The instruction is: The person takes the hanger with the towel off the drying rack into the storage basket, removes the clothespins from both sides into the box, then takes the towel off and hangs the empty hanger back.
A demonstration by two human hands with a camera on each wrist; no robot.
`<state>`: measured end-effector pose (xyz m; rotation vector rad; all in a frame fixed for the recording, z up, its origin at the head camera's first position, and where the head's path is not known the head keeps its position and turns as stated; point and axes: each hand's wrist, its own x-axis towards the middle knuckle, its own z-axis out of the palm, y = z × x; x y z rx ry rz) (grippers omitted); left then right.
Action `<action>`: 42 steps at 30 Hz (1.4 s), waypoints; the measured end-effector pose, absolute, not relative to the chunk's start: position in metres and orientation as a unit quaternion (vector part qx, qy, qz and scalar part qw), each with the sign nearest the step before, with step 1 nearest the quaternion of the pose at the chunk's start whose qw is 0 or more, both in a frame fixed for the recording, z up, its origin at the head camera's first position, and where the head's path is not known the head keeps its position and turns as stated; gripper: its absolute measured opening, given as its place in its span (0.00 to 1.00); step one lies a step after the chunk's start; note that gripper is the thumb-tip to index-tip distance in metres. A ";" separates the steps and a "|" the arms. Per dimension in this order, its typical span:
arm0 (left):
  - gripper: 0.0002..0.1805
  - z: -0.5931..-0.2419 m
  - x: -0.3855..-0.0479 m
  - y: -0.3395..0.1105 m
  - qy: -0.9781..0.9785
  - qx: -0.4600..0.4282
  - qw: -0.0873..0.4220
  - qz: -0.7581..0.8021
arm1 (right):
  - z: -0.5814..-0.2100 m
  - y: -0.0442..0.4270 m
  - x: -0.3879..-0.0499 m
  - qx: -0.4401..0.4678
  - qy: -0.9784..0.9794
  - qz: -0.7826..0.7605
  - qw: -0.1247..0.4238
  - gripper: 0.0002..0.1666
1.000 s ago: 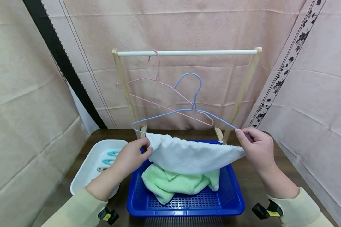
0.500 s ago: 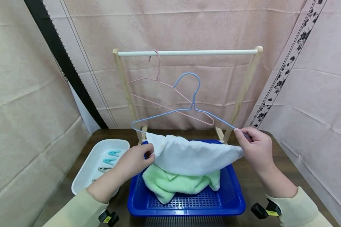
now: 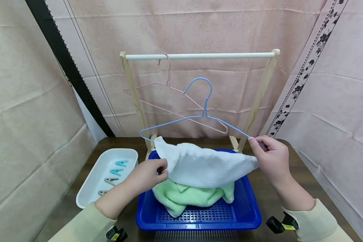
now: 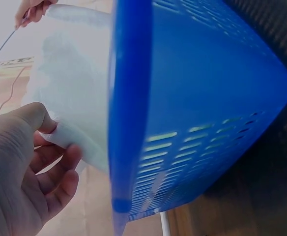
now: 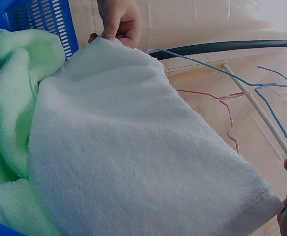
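Note:
A white towel [image 3: 208, 164] hangs over the lower bar of a blue clothes hanger [image 3: 175, 121]. My left hand [image 3: 148, 173] pinches the towel's left edge between thumb and fingertips, most plainly in the left wrist view, where the other fingers curl loosely. The hanger's right end is gripped by my right hand [image 3: 273, 154], near the towel's right corner. The towel covers most of the hanger's lower bar. Beneath it a crumpled light green towel [image 3: 193, 198] lies in a blue perforated basket [image 3: 199, 226].
Behind stands a wooden rack with a white rod [image 3: 217, 56], from which a pink hanger [image 3: 168, 79] hangs at the left. A white tray [image 3: 86, 191] beside the basket holds turquoise pegs [image 3: 116, 171] and grey pegs [image 3: 111, 180]. Pale cloth surrounds the wooden table [image 3: 278, 208].
My left hand has slid right and slightly down along the towel's edge, and the towel's left corner now stands up above it. My right hand and the hanger have hardly moved.

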<state>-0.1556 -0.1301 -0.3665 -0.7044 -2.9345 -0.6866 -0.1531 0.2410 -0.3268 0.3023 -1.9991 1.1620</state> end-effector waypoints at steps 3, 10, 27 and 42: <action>0.14 -0.367 -0.154 -0.130 -0.946 -0.234 0.018 -0.224 | -0.327 0.241 -0.153 0.118 -0.789 0.455 0.395 0.06; 0.13 -0.370 -0.151 -0.130 -0.943 -0.248 0.003 -0.222 | -0.327 0.240 -0.154 0.112 -0.793 0.451 0.393 0.06; 0.11 -0.372 -0.146 -0.135 -0.944 -0.256 -0.037 -0.207 | -0.330 0.240 -0.156 0.103 -0.798 0.448 0.389 0.06; 0.12 -0.373 -0.143 -0.139 -0.941 -0.263 -0.071 -0.201 | -0.330 0.238 -0.154 0.108 -0.797 0.453 0.386 0.06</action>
